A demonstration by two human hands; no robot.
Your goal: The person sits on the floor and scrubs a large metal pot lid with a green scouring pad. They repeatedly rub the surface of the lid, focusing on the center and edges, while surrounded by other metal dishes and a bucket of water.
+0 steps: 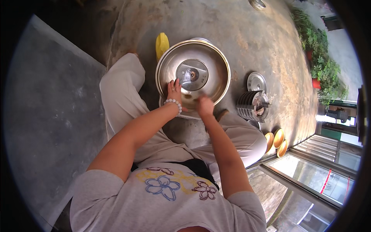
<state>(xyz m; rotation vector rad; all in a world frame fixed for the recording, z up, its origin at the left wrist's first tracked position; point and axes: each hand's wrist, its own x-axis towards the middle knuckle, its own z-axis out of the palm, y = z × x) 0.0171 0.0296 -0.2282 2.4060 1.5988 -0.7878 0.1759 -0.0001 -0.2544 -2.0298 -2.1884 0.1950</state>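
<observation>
A wide round metal basin [220, 66] stands in front of me between my knees. A round, dark, see-through area with a brown spot shows at its middle. My left hand [174, 94] lies against the near left inner wall, fingers spread, with a white bead bracelet at the wrist. Over the near right rim is my right hand [205, 106], blurred and curled; whether it holds anything cannot be told. A pale edge [189, 116] shows under the basin's near side, and a yellow object [162, 45] touches or nearly touches its far left side.
Right of the basin, a round metal lid [256, 82] lies by a dark ribbed metal object [251, 106]. Several yellowish round dishes [278, 138] are near my right knee. Potted plants [324, 68] line the far right; a grey wall [58, 121] rises at left. Another metal container [257, 4] is far off.
</observation>
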